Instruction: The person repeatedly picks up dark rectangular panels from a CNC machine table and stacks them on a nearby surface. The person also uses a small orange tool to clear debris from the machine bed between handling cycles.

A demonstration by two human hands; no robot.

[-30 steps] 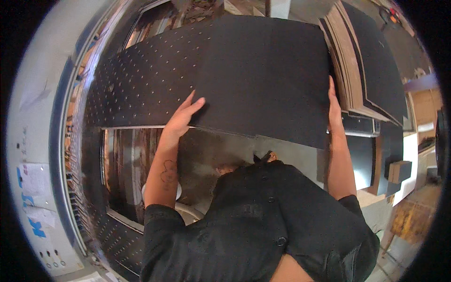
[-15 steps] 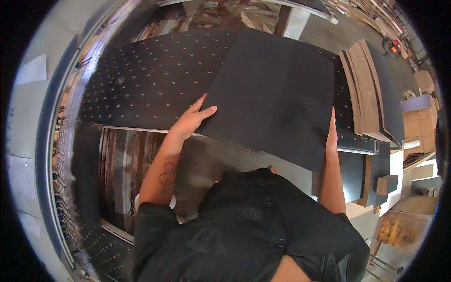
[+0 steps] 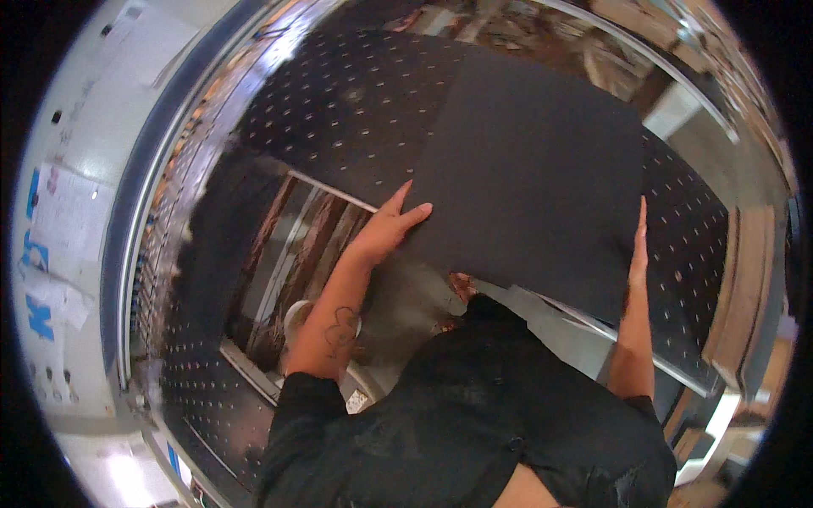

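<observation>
A large flat black panel (image 3: 533, 169) lies over the dark table (image 3: 356, 102), which is dotted with rows of small light spots. Along the panel's left edge is my left hand (image 3: 391, 227), its thumb and index finger showing and the rest hidden or bent under. My right hand (image 3: 639, 245) presses against the opposite edge, seen side-on, fingers straight and close together. Between them the two hands hold the panel. Its near edge sticks out past the table's light rim, towards my body.
At the right, a stack of brown-edged boards (image 3: 738, 288) stands on the table. An opening in the table at left shows wooden strips (image 3: 284, 254) below. A long machine beam (image 3: 140, 220) runs along the left, beside a white surface with papers (image 3: 72, 220). Wood scraps lie beyond the far edge.
My view has turned, so the table appears tilted. The panel and both hands have shifted left over the table, widening the gap to the board stack. Both hands keep their places on its edges.
</observation>
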